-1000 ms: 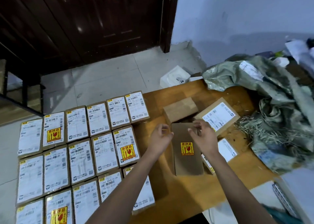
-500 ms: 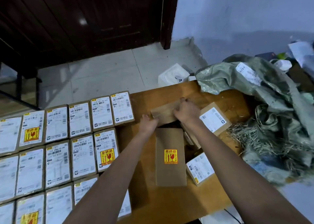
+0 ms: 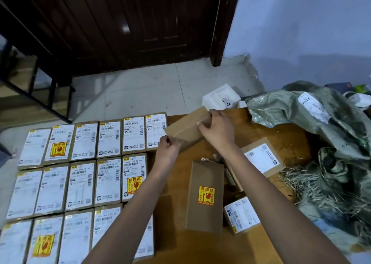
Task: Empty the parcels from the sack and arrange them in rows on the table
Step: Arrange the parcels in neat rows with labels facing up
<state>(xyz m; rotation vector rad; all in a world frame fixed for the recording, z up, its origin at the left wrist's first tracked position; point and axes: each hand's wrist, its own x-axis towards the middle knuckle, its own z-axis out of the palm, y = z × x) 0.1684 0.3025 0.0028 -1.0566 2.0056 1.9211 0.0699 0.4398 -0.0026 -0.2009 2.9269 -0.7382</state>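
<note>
Both forearms reach forward over the worktop [image 3: 200, 247]. The left hand [image 3: 167, 150] pinches the near corner of a plain brown parcel [image 3: 185, 128], the right hand [image 3: 217, 128] grips its far end, just beside the labelled rows [image 3: 80, 163].

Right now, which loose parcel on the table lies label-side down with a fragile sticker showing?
The upright brown parcel between the forearms: plain cardboard with one yellow-red sticker. The two loose parcels right of it show white labels.
</note>
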